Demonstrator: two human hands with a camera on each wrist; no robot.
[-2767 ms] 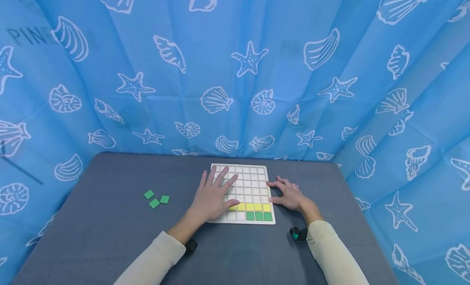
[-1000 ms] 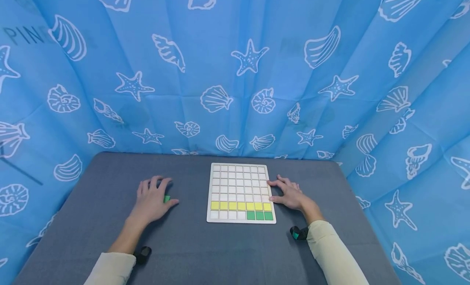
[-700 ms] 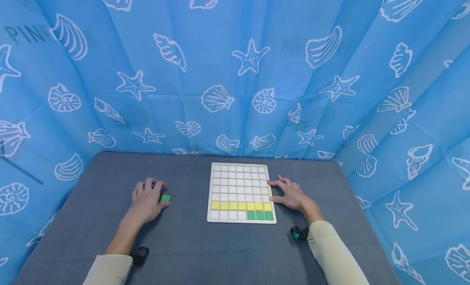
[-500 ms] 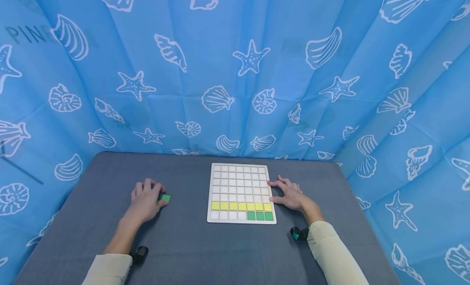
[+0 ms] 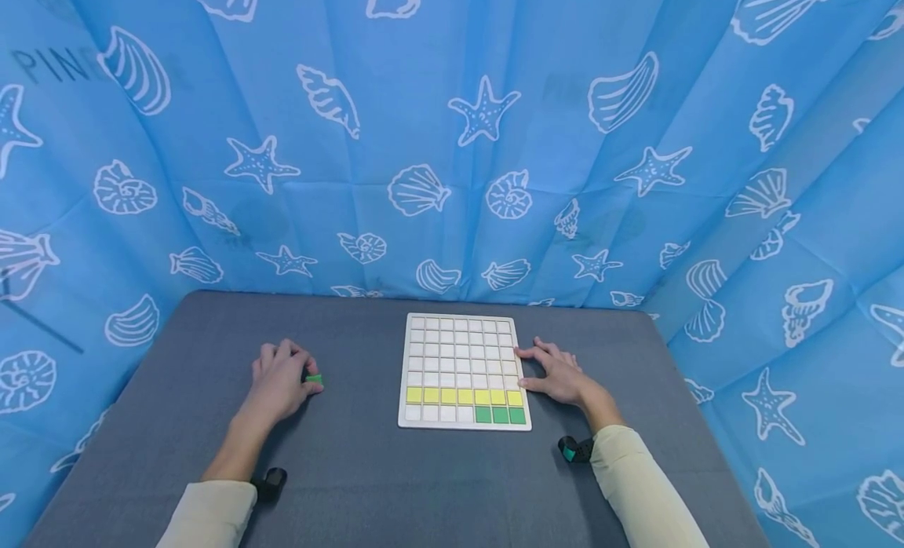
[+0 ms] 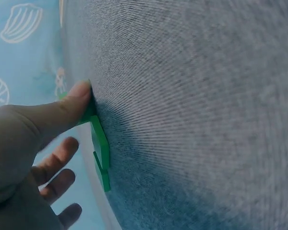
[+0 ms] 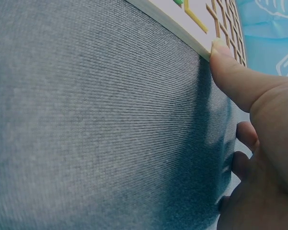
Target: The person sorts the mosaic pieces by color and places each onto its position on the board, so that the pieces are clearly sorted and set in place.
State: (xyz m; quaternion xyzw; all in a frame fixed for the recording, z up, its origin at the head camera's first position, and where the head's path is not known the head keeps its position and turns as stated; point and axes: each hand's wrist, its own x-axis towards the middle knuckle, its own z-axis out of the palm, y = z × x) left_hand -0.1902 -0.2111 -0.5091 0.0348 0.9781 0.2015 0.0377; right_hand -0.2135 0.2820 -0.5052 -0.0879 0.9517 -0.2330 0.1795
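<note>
At the left of the head view, my left hand (image 5: 277, 381) pinches a small green square tile (image 5: 314, 380) between thumb and index finger, the tile tipped up from the table. Two other green tiles (image 6: 100, 143) lie just behind it in the left wrist view; my hand hides them from the head camera. My right hand (image 5: 558, 375) rests at the right edge of a white grid board (image 5: 404, 375), thumb (image 7: 221, 50) and index fingertips against its rim. A full row of yellow tiles (image 5: 464, 396) and three green tiles (image 5: 500, 415) sit in the board's nearest rows.
The board lies on a grey cloth-covered table (image 5: 424, 485). Behind and at both sides hangs a blue curtain (image 5: 438, 242) with white shell and starfish prints. Black wrist mounts (image 5: 271, 485) sit below each forearm, near the pale sleeves.
My left hand has left the board and moved left to the loose green tiles. Its thumb and index finger have drawn together on one, which is now tipped. My right hand has stayed put.
</note>
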